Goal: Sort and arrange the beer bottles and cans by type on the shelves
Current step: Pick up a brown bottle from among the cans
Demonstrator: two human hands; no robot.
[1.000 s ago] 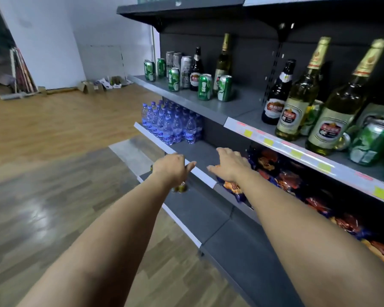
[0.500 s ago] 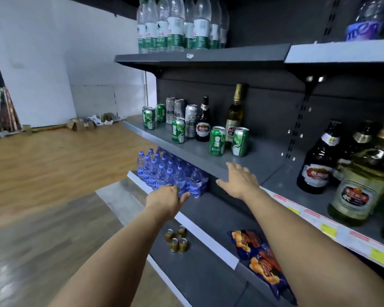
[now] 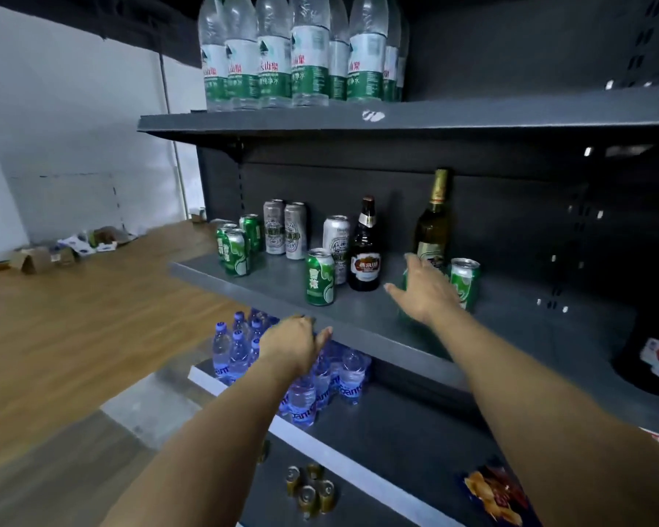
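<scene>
Head view of a dark grey middle shelf (image 3: 358, 321) carrying the beer. The right hand (image 3: 425, 294) is reaching over the shelf with fingers spread and relaxed, its palm lying in front of a green can (image 3: 406, 283) that is mostly hidden; whether the fingers are touching that can cannot be told. Just beside it at 3 o'clock a second green can (image 3: 465, 283) is standing upright, and at 12 o'clock a green glass bottle (image 3: 432, 222) with a gold neck is standing. At 9 o'clock of the hand a dark brown bottle (image 3: 365, 252) is standing, with a silver can (image 3: 336, 245) and a lone green can (image 3: 320, 277) beside it. Toward the shelf's left end two tall silver cans (image 3: 285, 232) and a cluster of green cans (image 3: 238, 245) are standing. The left hand (image 3: 295, 346) is hovering below the shelf edge, fingers loosely curled, holding nothing, in front of small water bottles (image 3: 320, 378).
</scene>
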